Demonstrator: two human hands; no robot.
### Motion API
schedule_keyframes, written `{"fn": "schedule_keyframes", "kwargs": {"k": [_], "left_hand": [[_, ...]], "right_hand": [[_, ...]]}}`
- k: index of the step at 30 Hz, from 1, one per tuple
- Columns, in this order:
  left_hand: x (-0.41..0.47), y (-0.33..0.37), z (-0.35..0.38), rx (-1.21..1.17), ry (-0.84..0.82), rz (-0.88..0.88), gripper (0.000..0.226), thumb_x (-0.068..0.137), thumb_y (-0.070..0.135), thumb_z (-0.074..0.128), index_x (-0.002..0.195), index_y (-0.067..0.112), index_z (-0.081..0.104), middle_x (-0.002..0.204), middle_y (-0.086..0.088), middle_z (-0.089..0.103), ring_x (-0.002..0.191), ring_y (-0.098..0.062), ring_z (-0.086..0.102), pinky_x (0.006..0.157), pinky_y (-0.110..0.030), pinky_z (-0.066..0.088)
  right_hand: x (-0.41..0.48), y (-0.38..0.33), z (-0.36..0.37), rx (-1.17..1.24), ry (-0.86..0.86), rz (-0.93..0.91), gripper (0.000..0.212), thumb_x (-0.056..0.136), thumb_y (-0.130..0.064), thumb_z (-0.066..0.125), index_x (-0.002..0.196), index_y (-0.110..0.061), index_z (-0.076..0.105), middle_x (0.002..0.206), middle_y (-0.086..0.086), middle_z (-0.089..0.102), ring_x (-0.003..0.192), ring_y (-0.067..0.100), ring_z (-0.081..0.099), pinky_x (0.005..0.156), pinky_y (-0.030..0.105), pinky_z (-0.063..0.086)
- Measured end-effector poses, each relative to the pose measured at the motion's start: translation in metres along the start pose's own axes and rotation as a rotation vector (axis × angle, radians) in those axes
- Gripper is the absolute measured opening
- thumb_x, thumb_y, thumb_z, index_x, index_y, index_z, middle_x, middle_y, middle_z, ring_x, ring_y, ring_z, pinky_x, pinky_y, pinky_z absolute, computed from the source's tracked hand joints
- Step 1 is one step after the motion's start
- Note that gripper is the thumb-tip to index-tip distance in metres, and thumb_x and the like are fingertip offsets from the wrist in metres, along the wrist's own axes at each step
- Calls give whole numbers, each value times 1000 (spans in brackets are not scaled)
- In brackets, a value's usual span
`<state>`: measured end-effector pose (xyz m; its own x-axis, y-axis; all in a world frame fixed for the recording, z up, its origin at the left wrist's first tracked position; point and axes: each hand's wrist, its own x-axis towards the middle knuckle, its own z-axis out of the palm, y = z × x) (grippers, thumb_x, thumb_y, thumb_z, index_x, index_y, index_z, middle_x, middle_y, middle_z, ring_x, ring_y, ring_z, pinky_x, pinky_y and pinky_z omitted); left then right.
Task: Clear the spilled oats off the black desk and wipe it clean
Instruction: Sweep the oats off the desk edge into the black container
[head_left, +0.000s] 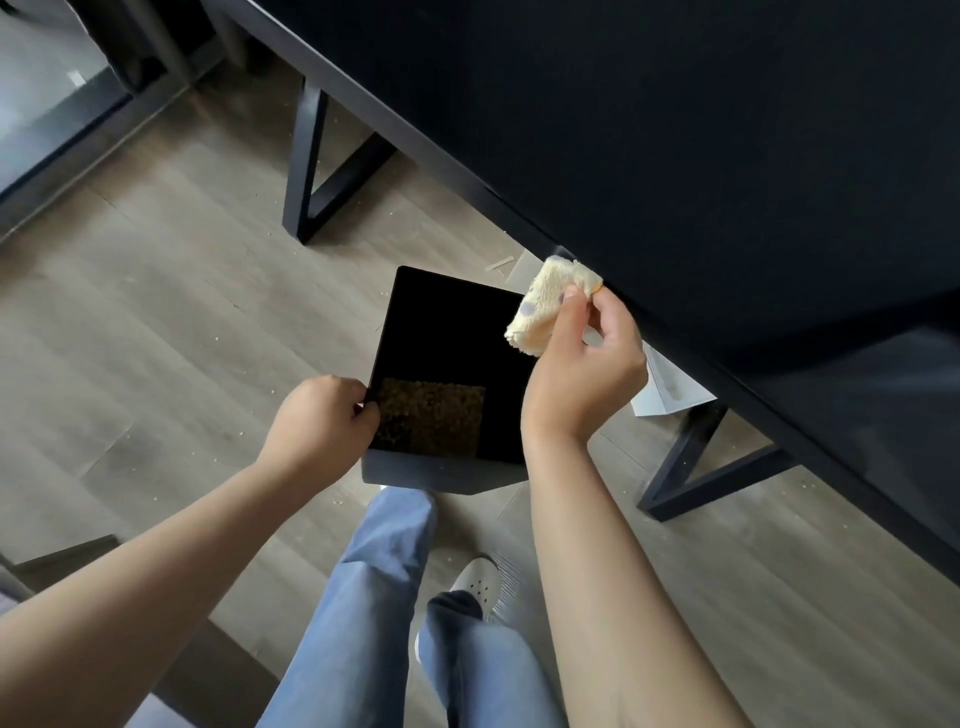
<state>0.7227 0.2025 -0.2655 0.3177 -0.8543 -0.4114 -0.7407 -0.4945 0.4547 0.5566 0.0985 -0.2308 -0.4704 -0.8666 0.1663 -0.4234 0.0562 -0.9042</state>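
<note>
The black desk (727, 130) fills the upper right, its top dark and bare. My left hand (322, 421) grips the left rim of a square black bin (447, 322), held just below the desk's front edge. Brown oats (431, 415) lie at the bin's bottom. My right hand (582, 364) pinches a folded pale yellow cloth (545, 306) over the bin's right rim, right at the desk edge.
Grey wood floor (156, 312) lies below, with scattered oat flakes. Black desk legs (306, 166) stand at left and right (691, 467). A white paper bag (665, 389) sits under the desk. My legs and a white shoe (478, 577) are beneath the bin.
</note>
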Motion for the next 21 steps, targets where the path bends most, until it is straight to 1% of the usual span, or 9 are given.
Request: {"fn": "schedule_keyframes", "kwargs": {"k": [3, 6, 9, 11, 13, 15, 17, 18, 21], "left_hand": [[1, -3, -2, 1, 1, -5, 26, 82, 10, 52, 59, -4, 53, 55, -19, 58, 53, -36, 53, 49, -41, 42], [2, -10, -5, 11, 8, -17, 27, 83, 10, 53, 59, -3, 52, 54, -18, 57, 55, -36, 52, 49, -37, 40], [5, -18, -9, 20, 15, -34, 27, 83, 10, 53, 58, -1, 53, 53, -17, 57, 55, -36, 53, 49, -36, 40], [8, -24, -12, 25, 24, -39, 28, 83, 10, 53, 58, -2, 52, 53, -17, 56, 54, -35, 52, 49, -36, 38], [12, -29, -15, 32, 33, -39, 28, 83, 10, 53, 58, -2, 52, 54, -18, 56, 55, -35, 51, 49, -35, 36], [16, -32, -17, 35, 39, -38, 28, 83, 10, 53, 59, -3, 52, 55, -18, 56, 55, -36, 51, 49, -35, 36], [20, -35, -18, 37, 45, -35, 28, 83, 10, 53, 59, -4, 52, 55, -19, 56, 56, -36, 51, 49, -35, 36], [22, -36, -18, 37, 49, -33, 27, 83, 10, 53, 60, -4, 52, 56, -19, 56, 56, -36, 51, 49, -36, 36], [24, -38, -17, 24, 57, -37, 27, 83, 10, 53, 59, -3, 52, 55, -19, 55, 56, -36, 51, 48, -35, 33]], "right_hand": [[-1, -2, 15, -4, -31, -36, 14, 89, -20, 66, 90, -10, 75, 83, -3, 72, 72, -2, 59, 64, 3, 41], [-3, -4, 31, -10, -49, -47, 13, 88, -20, 66, 83, -10, 74, 76, -5, 69, 68, -8, 56, 61, 3, 39], [-6, -4, 47, -26, -74, -40, 13, 87, -18, 68, 84, -8, 75, 80, -2, 72, 73, -13, 56, 64, -1, 37], [-9, -3, 59, -44, -92, -34, 13, 88, -18, 68, 84, -9, 76, 82, -1, 73, 70, -6, 58, 64, 0, 38], [-10, -1, 70, -75, -123, -15, 15, 88, -19, 66, 82, -9, 75, 81, -1, 73, 69, 3, 60, 60, 4, 39], [-6, 3, 79, -114, -162, 18, 20, 90, -20, 64, 74, -8, 70, 73, -2, 70, 64, 7, 57, 54, 9, 36], [0, 7, 83, -150, -228, 50, 28, 89, -19, 64, 62, -15, 58, 60, -6, 59, 53, 7, 46, 48, 11, 32], [3, 8, 82, -173, -270, 59, 31, 88, -18, 64, 59, -18, 53, 55, -8, 52, 50, 7, 42, 46, 12, 31], [-3, 18, 70, -244, -385, 83, 37, 86, -15, 65, 55, -22, 48, 47, -9, 43, 47, 8, 39, 45, 13, 30]]}}
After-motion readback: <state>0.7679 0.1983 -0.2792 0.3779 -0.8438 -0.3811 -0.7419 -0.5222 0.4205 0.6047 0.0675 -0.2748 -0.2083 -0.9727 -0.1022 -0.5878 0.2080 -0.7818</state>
